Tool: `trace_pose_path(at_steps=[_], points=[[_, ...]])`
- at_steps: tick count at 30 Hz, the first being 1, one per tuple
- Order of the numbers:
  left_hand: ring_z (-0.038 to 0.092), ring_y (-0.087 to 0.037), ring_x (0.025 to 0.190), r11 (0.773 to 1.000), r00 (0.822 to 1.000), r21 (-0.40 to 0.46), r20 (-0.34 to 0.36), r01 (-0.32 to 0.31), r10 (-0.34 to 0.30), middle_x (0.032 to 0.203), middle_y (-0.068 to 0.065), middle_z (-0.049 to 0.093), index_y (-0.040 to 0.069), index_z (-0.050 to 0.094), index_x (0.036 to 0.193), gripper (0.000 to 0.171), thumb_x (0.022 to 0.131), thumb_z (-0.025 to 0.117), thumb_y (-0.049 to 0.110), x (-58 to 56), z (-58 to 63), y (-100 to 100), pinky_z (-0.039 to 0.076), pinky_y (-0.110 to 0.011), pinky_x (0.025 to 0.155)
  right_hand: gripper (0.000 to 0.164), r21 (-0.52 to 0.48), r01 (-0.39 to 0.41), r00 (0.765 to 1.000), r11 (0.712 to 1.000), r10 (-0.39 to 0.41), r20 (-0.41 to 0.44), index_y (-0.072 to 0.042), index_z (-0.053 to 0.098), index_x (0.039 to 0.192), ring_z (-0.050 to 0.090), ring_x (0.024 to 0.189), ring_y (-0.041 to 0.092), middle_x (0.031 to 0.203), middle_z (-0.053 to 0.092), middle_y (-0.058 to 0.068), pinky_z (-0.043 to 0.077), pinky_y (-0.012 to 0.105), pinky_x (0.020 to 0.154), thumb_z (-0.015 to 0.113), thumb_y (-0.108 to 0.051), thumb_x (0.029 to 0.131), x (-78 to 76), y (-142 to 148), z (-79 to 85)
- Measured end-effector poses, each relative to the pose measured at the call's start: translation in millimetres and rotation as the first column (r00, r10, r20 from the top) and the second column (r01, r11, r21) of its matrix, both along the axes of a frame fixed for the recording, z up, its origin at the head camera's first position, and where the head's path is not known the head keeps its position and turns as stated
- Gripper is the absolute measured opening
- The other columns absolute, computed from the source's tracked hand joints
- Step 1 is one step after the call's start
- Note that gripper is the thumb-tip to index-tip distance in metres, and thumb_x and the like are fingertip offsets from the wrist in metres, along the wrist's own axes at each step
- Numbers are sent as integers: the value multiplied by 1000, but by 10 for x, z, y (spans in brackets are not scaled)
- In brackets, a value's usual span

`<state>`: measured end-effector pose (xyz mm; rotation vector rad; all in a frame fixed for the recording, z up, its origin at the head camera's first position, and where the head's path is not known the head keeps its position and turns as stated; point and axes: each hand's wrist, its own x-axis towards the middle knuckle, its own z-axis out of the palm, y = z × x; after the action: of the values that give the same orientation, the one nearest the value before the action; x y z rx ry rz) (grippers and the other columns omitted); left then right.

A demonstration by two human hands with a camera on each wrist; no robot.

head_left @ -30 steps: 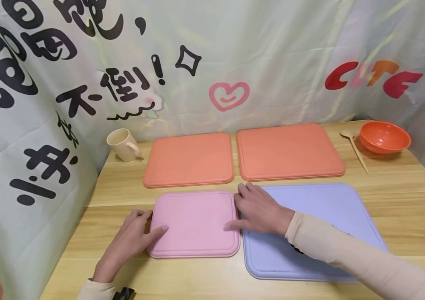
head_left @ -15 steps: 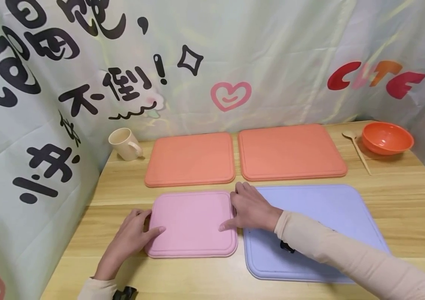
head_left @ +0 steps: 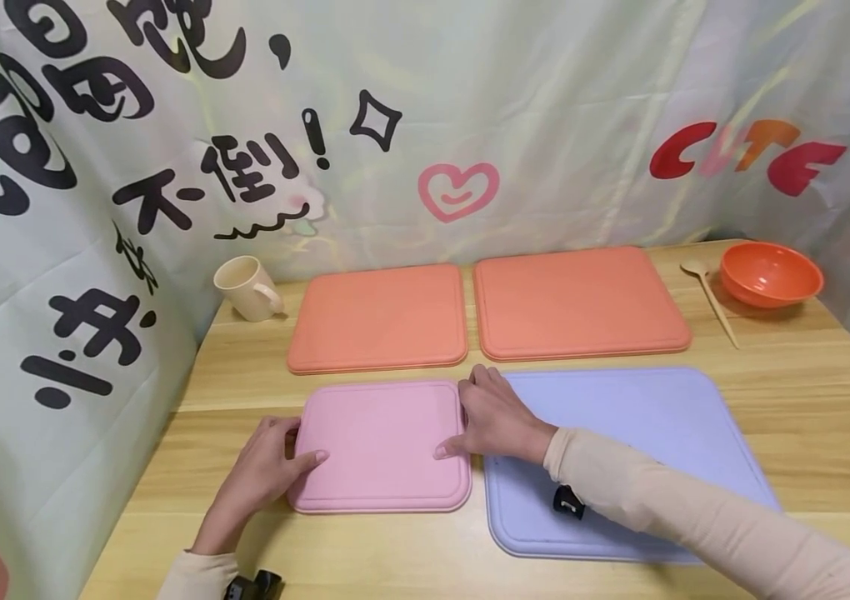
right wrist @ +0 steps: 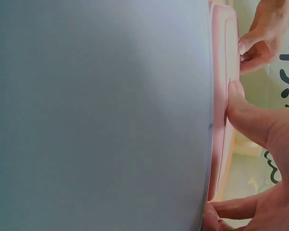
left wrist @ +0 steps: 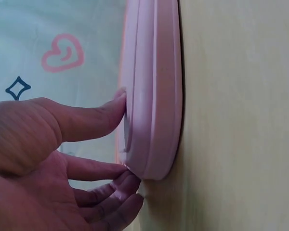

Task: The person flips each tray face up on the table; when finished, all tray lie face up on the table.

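A pink rectangular board (head_left: pixel 383 446) with rounded corners and a raised rim lies flat on the wooden table. My left hand (head_left: pixel 263 467) grips its left edge, thumb on top and fingers along the side. At the opposite edge, my right hand (head_left: pixel 496 417) holds it the same way, its thumb (right wrist: pixel 241 103) on the pink surface in the right wrist view. The right forearm passes over a larger lavender board (head_left: pixel 620 408), which is partly covered by it. In the left wrist view, the fingertips (left wrist: pixel 130 183) touch the pink board's lower side.
Two orange boards (head_left: pixel 380 317) lie side by side behind the pink one. A beige mug (head_left: pixel 245 287) stands at the back left. At the back right are an orange bowl (head_left: pixel 770 275) and a wooden spoon (head_left: pixel 710 304). A printed curtain (head_left: pixel 560 125) hangs behind the table.
Both hands have shifted the pink board slightly left, widening the gap to the lavender board. The other boards, mug, bowl and spoon stay where they were.
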<state>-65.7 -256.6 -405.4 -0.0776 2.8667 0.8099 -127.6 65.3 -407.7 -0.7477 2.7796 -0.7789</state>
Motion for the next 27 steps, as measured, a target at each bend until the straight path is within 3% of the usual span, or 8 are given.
trace_pose_path(at_steps=[5,11,16,22,27], points=[[54,-31,104,999,999,36,15,-33,32,119,-23,55,-12,56,133,64,87,83,23,-1,-8,1,48,-50,90,60,-18,26,1000,999,-26,6,-2,63,82,38,81,22,83,45,5,32,32,70,98,-45,59,6,-19,-9],[56,-28,101,996,998,68,19,-62,61,116,-20,54,-10,57,133,62,87,82,23,3,-14,3,49,-41,82,69,-43,54,998,998,-53,17,5,66,98,39,84,22,87,46,6,34,32,71,99,-43,59,26,-29,7],[59,-29,100,995,997,72,-13,-70,72,118,-23,53,-10,54,136,66,86,83,23,1,-1,3,50,-41,81,74,-102,94,995,990,-90,43,9,64,116,41,86,22,96,46,8,39,32,73,97,-35,66,51,-16,39],[60,-38,108,991,994,86,-26,-102,105,130,-29,48,-12,49,139,71,87,82,23,8,41,17,52,-52,89,72,-214,143,986,966,-121,111,12,54,136,52,92,22,116,48,14,49,33,77,88,-15,79,79,0,73],[62,-41,109,984,988,112,-42,-140,146,130,-29,47,-11,49,139,68,87,82,18,21,75,39,55,-51,88,64,-337,151,987,929,-120,110,12,52,139,61,97,21,114,55,17,53,30,77,80,-1,83,88,11,82]])
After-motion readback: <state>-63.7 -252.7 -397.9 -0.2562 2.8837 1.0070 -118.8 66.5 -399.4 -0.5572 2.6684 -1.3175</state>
